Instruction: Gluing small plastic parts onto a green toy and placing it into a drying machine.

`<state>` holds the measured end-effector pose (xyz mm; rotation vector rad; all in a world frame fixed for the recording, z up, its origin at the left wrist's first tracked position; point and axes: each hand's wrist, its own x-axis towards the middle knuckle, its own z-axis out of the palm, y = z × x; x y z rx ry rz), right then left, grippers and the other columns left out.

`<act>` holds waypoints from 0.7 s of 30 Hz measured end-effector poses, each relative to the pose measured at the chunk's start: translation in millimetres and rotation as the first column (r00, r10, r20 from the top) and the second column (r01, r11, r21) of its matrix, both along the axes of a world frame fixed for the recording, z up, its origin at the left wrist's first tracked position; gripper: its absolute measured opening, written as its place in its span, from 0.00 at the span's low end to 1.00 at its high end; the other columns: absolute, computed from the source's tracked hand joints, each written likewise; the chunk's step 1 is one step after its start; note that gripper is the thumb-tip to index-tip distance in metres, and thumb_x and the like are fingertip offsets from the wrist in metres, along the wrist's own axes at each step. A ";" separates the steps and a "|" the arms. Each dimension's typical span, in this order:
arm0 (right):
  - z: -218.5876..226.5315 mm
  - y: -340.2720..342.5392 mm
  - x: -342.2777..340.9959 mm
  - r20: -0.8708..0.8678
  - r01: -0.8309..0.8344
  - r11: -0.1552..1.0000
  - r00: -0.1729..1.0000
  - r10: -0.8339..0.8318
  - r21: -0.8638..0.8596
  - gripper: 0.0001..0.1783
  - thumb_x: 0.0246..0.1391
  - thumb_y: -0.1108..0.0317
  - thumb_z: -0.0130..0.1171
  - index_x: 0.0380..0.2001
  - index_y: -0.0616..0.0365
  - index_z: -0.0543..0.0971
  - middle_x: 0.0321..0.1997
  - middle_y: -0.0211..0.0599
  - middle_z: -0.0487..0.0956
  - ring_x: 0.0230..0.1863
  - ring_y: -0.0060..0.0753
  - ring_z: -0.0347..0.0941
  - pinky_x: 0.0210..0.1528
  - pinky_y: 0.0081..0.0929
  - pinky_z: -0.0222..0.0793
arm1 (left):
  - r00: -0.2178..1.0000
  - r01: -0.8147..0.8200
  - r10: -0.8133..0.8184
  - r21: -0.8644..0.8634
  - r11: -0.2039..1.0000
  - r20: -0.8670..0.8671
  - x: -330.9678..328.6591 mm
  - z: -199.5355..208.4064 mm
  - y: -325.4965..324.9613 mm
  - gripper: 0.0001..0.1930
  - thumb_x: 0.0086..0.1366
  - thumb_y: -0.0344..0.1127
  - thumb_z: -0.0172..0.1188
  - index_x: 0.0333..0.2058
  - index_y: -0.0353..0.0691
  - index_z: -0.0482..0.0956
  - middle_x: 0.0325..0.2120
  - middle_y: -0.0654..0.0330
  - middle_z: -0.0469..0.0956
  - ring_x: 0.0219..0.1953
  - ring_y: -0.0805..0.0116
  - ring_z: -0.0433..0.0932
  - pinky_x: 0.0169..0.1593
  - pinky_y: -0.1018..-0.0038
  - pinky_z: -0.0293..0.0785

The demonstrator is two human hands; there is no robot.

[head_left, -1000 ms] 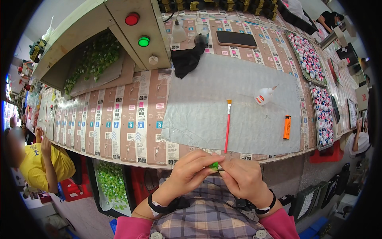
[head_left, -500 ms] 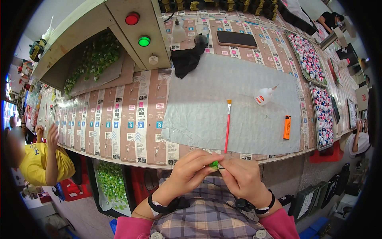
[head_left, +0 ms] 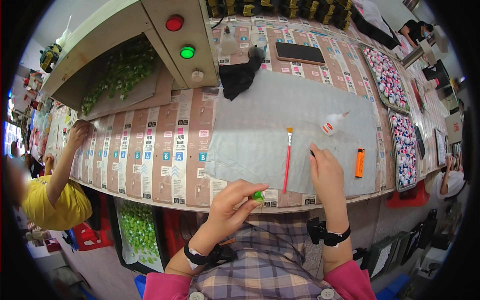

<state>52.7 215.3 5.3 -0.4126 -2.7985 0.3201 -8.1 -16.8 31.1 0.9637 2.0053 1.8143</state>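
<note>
My left hand (head_left: 230, 204) pinches a small glossy green piece (head_left: 258, 196) between thumb and fingertips, just off the table's front edge. Over the grey sheet (head_left: 250, 145), my right hand (head_left: 327, 172) is closed, and the tip of a small dark thing (head_left: 312, 153) shows at its fingers; the rest is hidden. A red-handled paintbrush (head_left: 288, 162) lies to the left of that hand. An orange lighter (head_left: 359, 163) lies to its right. Beyond it, a white squeeze bottle (head_left: 332, 124) with a thin nozzle rests on the sheet.
A beige machine (head_left: 185, 75) with red and green lights covers green pieces at the left. A black cloth (head_left: 238, 80) and a phone (head_left: 300, 53) lie farther back. Trays of coloured pieces (head_left: 403, 145) line the right. Someone in a yellow shirt (head_left: 60, 202) sits at left.
My right hand has parted from the left and moved forward and right, over the sheet, with the dark thing. My left hand keeps the green piece. The person at left reaches toward the machine.
</note>
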 end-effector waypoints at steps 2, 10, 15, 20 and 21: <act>1.3 -1.4 -5.5 -0.022 -0.025 0.993 0.999 0.028 0.112 0.21 0.46 0.69 0.56 0.47 0.56 0.72 0.34 0.39 0.71 0.31 0.39 0.71 0.32 0.32 0.66 | 1.000 -0.014 0.014 0.017 1.000 -0.012 -1.2 -0.6 -1.4 0.16 0.53 0.22 0.57 0.43 0.36 0.76 0.28 0.58 0.75 0.29 0.68 0.72 0.35 0.77 0.67; -2.0 -39.7 -42.8 0.138 0.018 0.991 0.990 0.000 -0.134 0.24 0.43 0.70 0.57 0.48 0.55 0.70 0.32 0.38 0.69 0.30 0.39 0.71 0.30 0.34 0.68 | 1.000 -0.008 0.006 0.105 0.994 0.023 -0.5 0.2 -2.8 0.16 0.50 0.20 0.60 0.40 0.36 0.77 0.30 0.58 0.76 0.29 0.69 0.73 0.35 0.77 0.68; -12.3 -36.0 -42.6 0.159 -0.029 0.999 0.987 0.036 -0.041 0.24 0.43 0.73 0.54 0.48 0.56 0.70 0.31 0.38 0.69 0.28 0.39 0.71 0.29 0.32 0.68 | 1.000 -0.005 0.004 0.132 0.991 0.008 -1.3 3.2 -1.9 0.16 0.49 0.20 0.61 0.39 0.36 0.77 0.30 0.58 0.76 0.29 0.69 0.73 0.35 0.77 0.69; 13.1 -21.6 -25.6 -0.054 -0.085 0.798 0.996 0.065 -0.597 0.16 0.47 0.76 0.50 0.42 0.59 0.73 0.29 0.32 0.68 0.26 0.27 0.68 0.28 0.23 0.63 | 0.999 -0.007 0.003 0.135 0.991 0.034 0.2 1.4 -1.6 0.15 0.49 0.21 0.61 0.39 0.37 0.77 0.31 0.58 0.77 0.30 0.68 0.75 0.36 0.76 0.70; 19.0 -20.9 -21.0 -0.113 -0.109 0.620 0.993 0.034 -0.777 0.13 0.48 0.77 0.49 0.40 0.61 0.74 0.29 0.30 0.67 0.26 0.23 0.66 0.28 0.21 0.62 | 0.999 0.004 -0.009 0.132 0.991 0.033 0.2 1.2 -1.5 0.15 0.49 0.21 0.61 0.38 0.35 0.77 0.31 0.57 0.76 0.32 0.68 0.75 0.37 0.76 0.69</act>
